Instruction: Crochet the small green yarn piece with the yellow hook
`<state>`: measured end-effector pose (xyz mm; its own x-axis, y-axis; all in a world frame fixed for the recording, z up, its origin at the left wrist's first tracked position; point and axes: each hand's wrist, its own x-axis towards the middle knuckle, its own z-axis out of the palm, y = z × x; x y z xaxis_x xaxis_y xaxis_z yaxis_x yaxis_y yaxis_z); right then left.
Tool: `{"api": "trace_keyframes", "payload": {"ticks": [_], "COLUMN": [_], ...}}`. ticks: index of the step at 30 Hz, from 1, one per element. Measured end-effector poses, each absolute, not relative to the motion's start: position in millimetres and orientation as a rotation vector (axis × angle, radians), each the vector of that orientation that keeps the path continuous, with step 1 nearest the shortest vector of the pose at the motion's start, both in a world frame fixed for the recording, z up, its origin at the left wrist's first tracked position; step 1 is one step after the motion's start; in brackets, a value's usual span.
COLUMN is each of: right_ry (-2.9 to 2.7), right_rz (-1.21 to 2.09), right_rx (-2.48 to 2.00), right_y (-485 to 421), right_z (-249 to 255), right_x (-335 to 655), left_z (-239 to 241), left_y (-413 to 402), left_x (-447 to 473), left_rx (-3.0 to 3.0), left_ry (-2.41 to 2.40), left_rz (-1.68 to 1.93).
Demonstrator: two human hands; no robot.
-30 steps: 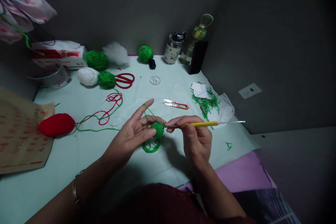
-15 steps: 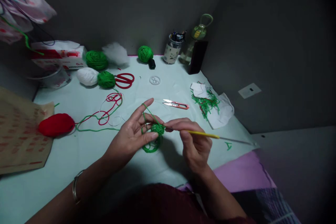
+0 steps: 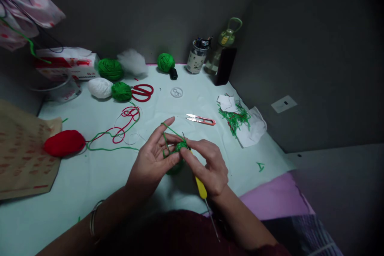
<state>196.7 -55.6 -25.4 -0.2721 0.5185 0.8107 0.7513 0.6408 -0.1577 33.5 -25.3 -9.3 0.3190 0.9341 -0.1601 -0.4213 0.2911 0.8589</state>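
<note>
A small green crochet piece [image 3: 181, 146] is pinched between the thumb and fingers of my left hand [image 3: 153, 158]. Green yarn [image 3: 172, 129] runs taut from my raised left index finger down to the piece, and more strands loop round the other fingers. My right hand [image 3: 208, 166] grips a yellow-handled crochet hook [image 3: 200, 187], its thumb and index finger against the right side of the piece. The hook's thin tip pokes up just above the stitches, and its metal rear end points down toward my lap. Part of the green work below is hidden by my hands.
Thread snips [image 3: 200, 119] lie beyond my hands, with yarn scraps [image 3: 237, 118] to the right. Red-handled scissors [image 3: 142, 93], green yarn balls [image 3: 110, 69] and a red yarn skein [image 3: 65, 143] are on the left. A pen holder [image 3: 196, 58] and bottle [image 3: 226, 42] stand at the back.
My right hand has moved left, against the crochet piece. The hook has swung from nearly level, pointing right, to steep, with its rear end now down toward me.
</note>
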Motion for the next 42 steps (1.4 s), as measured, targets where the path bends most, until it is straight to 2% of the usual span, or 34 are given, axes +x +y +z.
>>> {"api": "trace_keyframes", "payload": {"ticks": [6, 13, 22, 30, 36, 42], "right_ry": [-1.873, -1.662, -1.7, -1.199, -0.983, -1.044], "right_rz": [-0.26, 0.342, 0.551, 0.978, 1.11, 1.031], "right_rx": [-0.933, -0.839, -0.858, -0.915, -0.905, -0.912], "right_y": [-56.3, -53.3, -57.4, -54.5, -51.8, -52.2], "right_z": [-29.2, -29.5, -16.0, -15.7, -13.3, -20.9], "right_x": [200.3, 205.7, 221.0, 222.9, 217.8, 209.4], "left_z": [-8.7, -4.3, -7.6, -8.4, -10.3, -11.1], "left_y": [-21.8, -14.0, -7.4, -5.7, -6.3, -8.8], "left_x": [27.4, 21.5, 16.6, 11.4, 13.2, 17.5], "left_rx": [0.662, 0.566, 0.794, 0.956, 0.96, 0.943], "left_ry": [0.621, 0.577, 0.667, 0.701, 0.748, 0.753], "left_rz": [0.867, 0.75, 0.775, 0.769, 0.799, 0.738]}}
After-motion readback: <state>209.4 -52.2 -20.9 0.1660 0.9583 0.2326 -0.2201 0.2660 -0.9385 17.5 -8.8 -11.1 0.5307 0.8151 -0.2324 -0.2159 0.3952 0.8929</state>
